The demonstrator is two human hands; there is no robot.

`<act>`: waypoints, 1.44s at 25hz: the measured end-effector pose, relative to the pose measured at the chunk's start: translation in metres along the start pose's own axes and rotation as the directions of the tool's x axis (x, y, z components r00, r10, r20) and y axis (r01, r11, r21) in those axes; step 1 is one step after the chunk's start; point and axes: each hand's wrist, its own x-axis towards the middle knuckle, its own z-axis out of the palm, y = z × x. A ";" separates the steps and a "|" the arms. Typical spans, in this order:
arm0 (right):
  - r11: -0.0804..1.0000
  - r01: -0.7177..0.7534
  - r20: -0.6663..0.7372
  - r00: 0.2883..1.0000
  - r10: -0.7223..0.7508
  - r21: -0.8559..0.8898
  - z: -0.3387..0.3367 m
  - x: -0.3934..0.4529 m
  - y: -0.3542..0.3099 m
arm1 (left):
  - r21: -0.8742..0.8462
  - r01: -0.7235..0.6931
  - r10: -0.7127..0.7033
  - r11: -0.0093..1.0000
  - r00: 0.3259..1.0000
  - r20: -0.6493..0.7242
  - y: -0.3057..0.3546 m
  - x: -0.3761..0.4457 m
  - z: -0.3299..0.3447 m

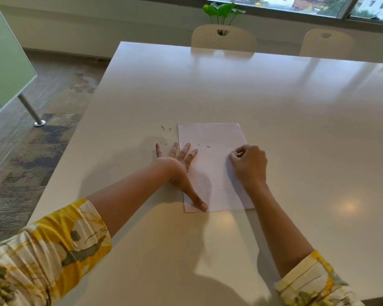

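Note:
A white sheet of paper [212,138] lies flat on the white table [252,96], folded to a narrow rectangle. My left hand [177,164] is spread flat, fingers straight, pressing on the sheet's left edge, with the thumb stretched down to the near left corner. My right hand [249,164] rests on the sheet's right edge with its fingers curled under; whether it pinches the paper edge is hidden. A few tiny dark specks [164,128] lie on the table left of the sheet, and a couple lie on the paper.
Two white chairs [223,38] [326,41] stand at the table's far side, with a green plant [222,11] behind them under the window. A green partition on a metal leg [30,110] stands on the floor to the left. The table's left edge runs diagonally.

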 end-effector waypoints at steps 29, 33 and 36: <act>0.976 0.181 0.148 0.969 -0.197 0.117 0.014 -0.005 0.005 | -0.023 0.007 -0.006 1.000 0.999 0.036 0.001 -0.002 -0.003; 0.994 0.071 0.372 0.923 -0.096 0.082 0.003 0.018 0.012 | -0.034 0.016 -0.014 0.999 0.999 0.050 0.003 -0.004 -0.004; 0.890 -0.276 0.550 0.835 0.035 0.363 0.003 0.018 0.010 | -0.033 0.017 -0.016 0.999 0.999 0.040 0.002 -0.004 -0.003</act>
